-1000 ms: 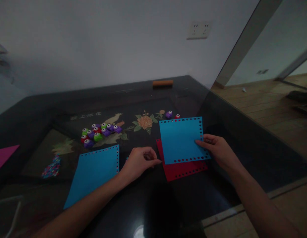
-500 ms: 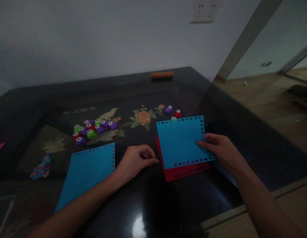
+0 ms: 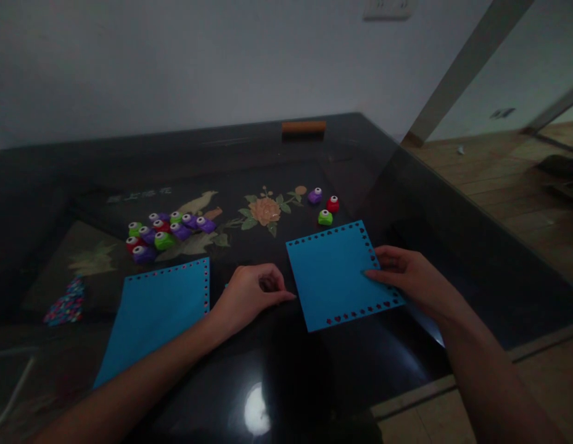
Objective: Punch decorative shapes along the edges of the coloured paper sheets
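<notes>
A blue paper sheet point(image 3: 335, 271) with small shapes punched along its edges lies right of centre. My right hand point(image 3: 406, 274) is closed on its right edge, the thumb on top. Red shows through several of its holes, from a red sheet otherwise hidden beneath. My left hand point(image 3: 256, 293) rests near the sheet's left edge, apart from it, with fingers curled and thumb and fingertips together. Whatever it may hold is too small to make out. Left of it lies a second blue sheet point(image 3: 159, 308), also punched along its edges, partly behind my left forearm.
Several eye-shaped craft punches point(image 3: 163, 240) in purple, green and red cluster at the left. Three more punches point(image 3: 325, 217) stand behind the right sheet. A pile of colourful paper bits point(image 3: 66, 305) lies far left. An orange-brown cylinder point(image 3: 303, 127) sits by the wall on the dark glossy table point(image 3: 249, 151).
My right hand has lowered the blue sheet over the red one, now covering it. The green punch behind it has come into full view. My left hand has hardly moved.
</notes>
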`<state>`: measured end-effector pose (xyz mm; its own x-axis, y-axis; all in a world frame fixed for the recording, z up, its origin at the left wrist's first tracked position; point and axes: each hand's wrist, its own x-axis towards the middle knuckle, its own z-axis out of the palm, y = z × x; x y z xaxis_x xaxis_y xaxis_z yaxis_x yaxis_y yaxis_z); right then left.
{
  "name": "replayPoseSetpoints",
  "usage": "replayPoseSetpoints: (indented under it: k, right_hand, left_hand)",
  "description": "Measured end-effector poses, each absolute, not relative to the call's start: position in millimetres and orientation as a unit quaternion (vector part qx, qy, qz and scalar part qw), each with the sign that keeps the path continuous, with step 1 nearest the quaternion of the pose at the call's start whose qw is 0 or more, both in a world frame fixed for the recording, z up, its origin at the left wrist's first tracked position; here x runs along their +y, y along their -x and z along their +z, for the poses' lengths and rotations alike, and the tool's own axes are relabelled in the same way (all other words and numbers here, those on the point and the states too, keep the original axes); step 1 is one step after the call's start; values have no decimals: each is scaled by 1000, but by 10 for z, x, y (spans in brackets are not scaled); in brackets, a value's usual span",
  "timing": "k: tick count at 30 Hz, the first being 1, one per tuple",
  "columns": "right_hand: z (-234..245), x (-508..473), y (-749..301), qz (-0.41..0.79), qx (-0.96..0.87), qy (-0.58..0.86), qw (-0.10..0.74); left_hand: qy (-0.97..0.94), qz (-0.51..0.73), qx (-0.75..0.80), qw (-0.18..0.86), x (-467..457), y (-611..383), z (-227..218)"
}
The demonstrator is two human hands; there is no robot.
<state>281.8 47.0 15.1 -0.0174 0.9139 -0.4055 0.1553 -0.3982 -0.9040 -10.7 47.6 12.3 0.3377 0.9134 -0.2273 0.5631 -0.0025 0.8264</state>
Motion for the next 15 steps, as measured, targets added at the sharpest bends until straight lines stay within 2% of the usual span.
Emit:
replayPoseSetpoints:
  k: [5,11,15]
  right_hand:
    - [145,460,-2833,558,-432,628,327]
    - [157,455,-2824,565,-433,627,316]
    - [160,456,-2825,563,-441,626,310]
  left_hand:
    - [-725,172,527,409,465,97,131]
    - [-838,162,464,239,423,99,103]
    - [-864,163,441,181,392,95,99]
